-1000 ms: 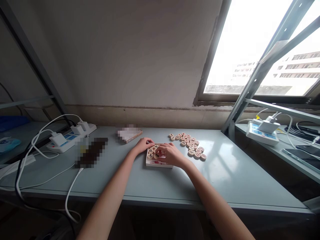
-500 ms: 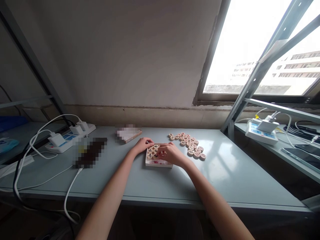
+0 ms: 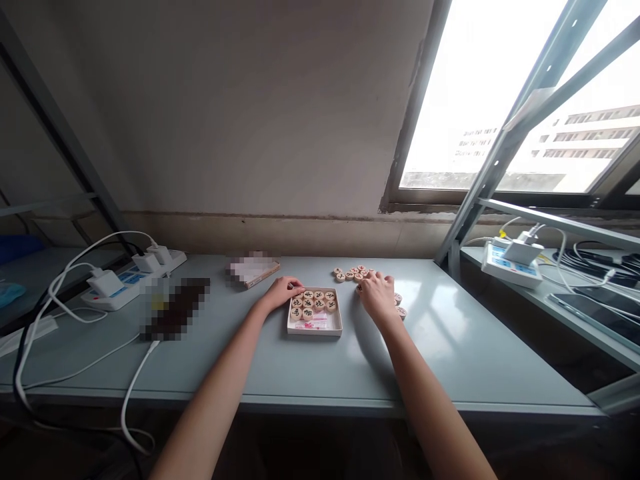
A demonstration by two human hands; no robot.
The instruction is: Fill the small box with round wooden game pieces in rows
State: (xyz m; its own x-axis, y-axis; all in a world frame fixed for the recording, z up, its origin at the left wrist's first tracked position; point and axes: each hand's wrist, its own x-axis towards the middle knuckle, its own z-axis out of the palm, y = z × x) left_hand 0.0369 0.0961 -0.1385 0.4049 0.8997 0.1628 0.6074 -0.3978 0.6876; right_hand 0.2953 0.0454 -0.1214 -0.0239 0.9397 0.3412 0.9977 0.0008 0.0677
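Note:
A shallow white box (image 3: pixel 315 332) sits on the grey-blue desk with several round wooden Chinese chess pieces (image 3: pixel 319 304) in its upper part, dark characters facing up. A clear plastic packet with pink print (image 3: pixel 311 324) lies in its lower part. My left hand (image 3: pixel 283 292) is closed at the box's upper left corner, fingertips on the rim. To the right of the box, my right hand (image 3: pixel 379 297) is over the loose chess pieces (image 3: pixel 350 274), fingers curled down. Its fingertips and whatever they touch are hidden, as are many pieces beneath the hand.
A flat box lid (image 3: pixel 260 270), partly blurred out, lies at the back left. Power strips with chargers stand at the left (image 3: pixel 130 280) and the right (image 3: pixel 513 263). White cables (image 3: pixel 137 380) hang over the desk's front edge. A pixelated dark item (image 3: pixel 180 307) lies left.
My right hand has left the box and moved right onto the loose pieces. More chess pieces and the packet now show in the box. My left hand stays at its corner.

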